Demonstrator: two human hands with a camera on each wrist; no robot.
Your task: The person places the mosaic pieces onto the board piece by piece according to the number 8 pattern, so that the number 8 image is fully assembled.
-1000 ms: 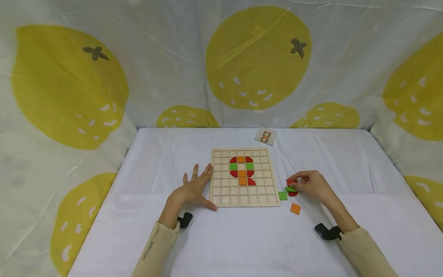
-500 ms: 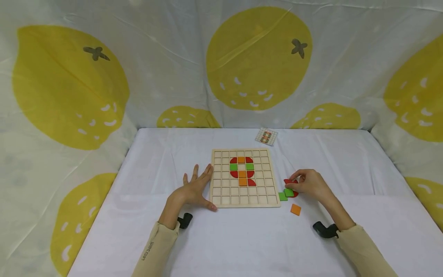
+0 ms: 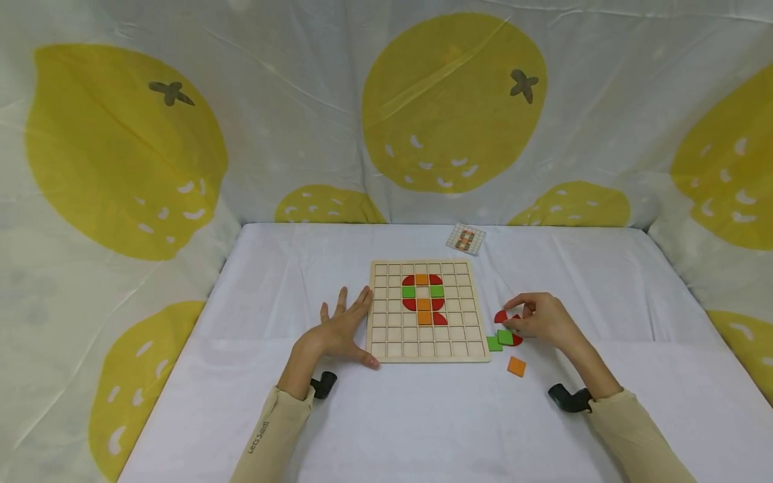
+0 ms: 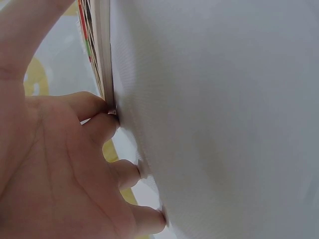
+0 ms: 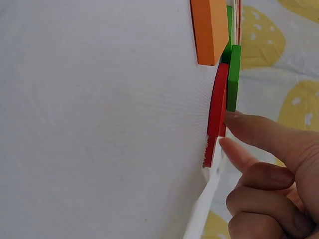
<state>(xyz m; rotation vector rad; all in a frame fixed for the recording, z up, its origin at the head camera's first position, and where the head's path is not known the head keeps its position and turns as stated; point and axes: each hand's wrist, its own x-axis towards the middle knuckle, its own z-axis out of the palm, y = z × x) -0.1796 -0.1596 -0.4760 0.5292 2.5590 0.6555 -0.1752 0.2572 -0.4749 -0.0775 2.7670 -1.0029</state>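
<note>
My left hand (image 3: 339, 330) lies spread at the left edge of a wooden grid board (image 3: 392, 334). Its fingertips touch the board's side in the left wrist view, where the palm (image 4: 55, 164) shows. Red, orange and green pieces form a figure in the board's cells. Right of the board, my right hand (image 3: 543, 322) is over a small pile, thumb and index finger apart. Near the fingertips lie a red rounded piece (image 3: 500, 316) and, partly hidden, more red pieces (image 5: 218, 99). The thumb seems to touch the pile. A green square (image 3: 504, 337) overlaps the red below.
Another green square (image 3: 494, 344) lies against the board's lower right side. An orange square (image 3: 516, 366) lies nearer. Behind the board is a small pattern card (image 3: 466, 239). White cloth covers the table, with a lemon-print curtain behind.
My right fingers have spread the pile: the green square, tilted before, now lies flat, and one red piece has come apart to the left. The left hand has stayed put.
</note>
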